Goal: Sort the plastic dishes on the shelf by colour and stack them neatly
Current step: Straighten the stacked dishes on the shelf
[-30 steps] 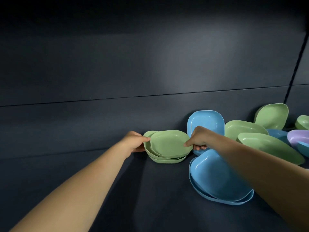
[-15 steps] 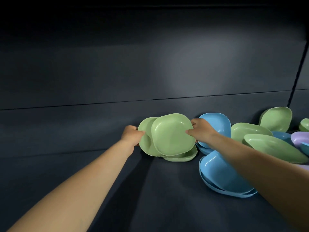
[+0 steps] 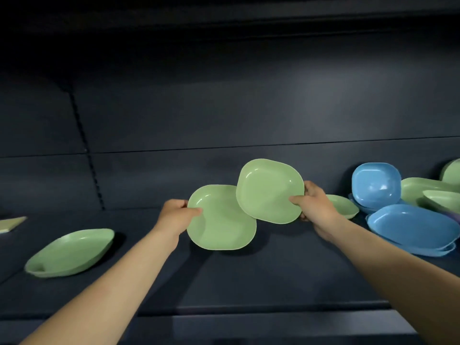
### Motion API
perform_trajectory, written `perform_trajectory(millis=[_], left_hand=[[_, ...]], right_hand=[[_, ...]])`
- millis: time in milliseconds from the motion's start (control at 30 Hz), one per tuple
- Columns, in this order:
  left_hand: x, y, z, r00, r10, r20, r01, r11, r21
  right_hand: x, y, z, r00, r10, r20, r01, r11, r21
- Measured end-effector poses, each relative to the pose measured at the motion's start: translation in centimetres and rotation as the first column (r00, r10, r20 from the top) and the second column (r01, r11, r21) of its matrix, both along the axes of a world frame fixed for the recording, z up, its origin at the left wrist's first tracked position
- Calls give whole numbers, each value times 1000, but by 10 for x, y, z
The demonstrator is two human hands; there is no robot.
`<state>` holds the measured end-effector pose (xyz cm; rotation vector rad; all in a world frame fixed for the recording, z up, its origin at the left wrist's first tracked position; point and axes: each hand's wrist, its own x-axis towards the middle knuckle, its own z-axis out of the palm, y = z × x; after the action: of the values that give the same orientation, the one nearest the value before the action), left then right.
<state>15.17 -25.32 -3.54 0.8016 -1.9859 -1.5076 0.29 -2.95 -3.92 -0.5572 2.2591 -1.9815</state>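
Observation:
My left hand (image 3: 175, 215) grips the left rim of a green plate (image 3: 220, 224), held tilted above the dark shelf (image 3: 249, 277). My right hand (image 3: 312, 204) pinches the right rim of a second green plate (image 3: 267, 189), which is raised higher and overlaps the first one. Behind my right hand a third green plate (image 3: 344, 206) lies on the shelf. A green dish (image 3: 71, 251) sits alone at the left. To the right is a stack of blue plates (image 3: 413, 229), and a blue dish (image 3: 375, 186) leans on the back wall.
More green dishes (image 3: 428, 191) pile up at the far right edge, with a sliver of purple beside them. A pale flat object (image 3: 11, 224) lies at the far left. The shelf's back panel (image 3: 224, 120) rises right behind the dishes.
Both hands lifted a green plate each off the small green stack and carried them up and apart; one plate stayed on the shelf. My view swung left, revealing the lone green dish.

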Motion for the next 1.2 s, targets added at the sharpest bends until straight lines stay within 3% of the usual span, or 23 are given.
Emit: perform_trajectory(millis=[300, 633, 1000, 1200], left_hand=[[75, -73, -51, 998, 11, 65, -15, 998, 60], [81, -89, -70, 1000, 30, 3, -30, 999, -43], [70, -109, -69, 994, 36, 107, -25, 994, -103], [74, -106, -72, 999, 44, -8, -45, 997, -69]], right_hand=[[99, -83, -55, 973, 8, 229, 25, 989, -144], [113, -87, -59, 954, -93, 284, 166, 955, -245], [109, -90, -59, 959, -94, 266, 151, 967, -205], [109, -90, -60, 964, -80, 252, 131, 973, -191]])
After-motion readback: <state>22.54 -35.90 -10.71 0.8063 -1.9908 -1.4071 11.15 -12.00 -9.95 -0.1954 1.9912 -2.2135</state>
